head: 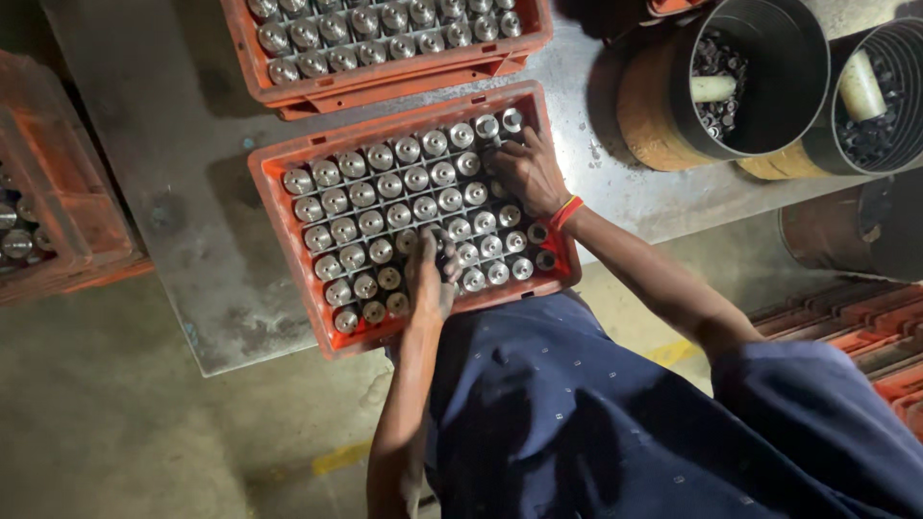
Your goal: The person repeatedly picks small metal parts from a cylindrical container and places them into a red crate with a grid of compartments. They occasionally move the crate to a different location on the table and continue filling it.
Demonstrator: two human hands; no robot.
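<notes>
An orange plastic crate (279, 207) with a grid of cells lies on a grey metal table (163, 144). Nearly every cell holds a shiny metal cylinder (389, 185) standing on end. My left hand (429, 274) rests on the crate's near rows, its fingers curled around one cylinder there. At the crate's far right corner my right hand (529, 173), with a red band on the wrist, has its fingers bent over the cylinders. Whether it grips one is hidden. A few cells by the right wall look empty.
A second orange crate (394, 85) of the same cylinders sits just beyond the first. Another crate (58, 192) stands at the left edge. At the right are two round drums (663, 115) with dark small parts and a white handle inside. Stacked orange crates (865, 336) lie lower right.
</notes>
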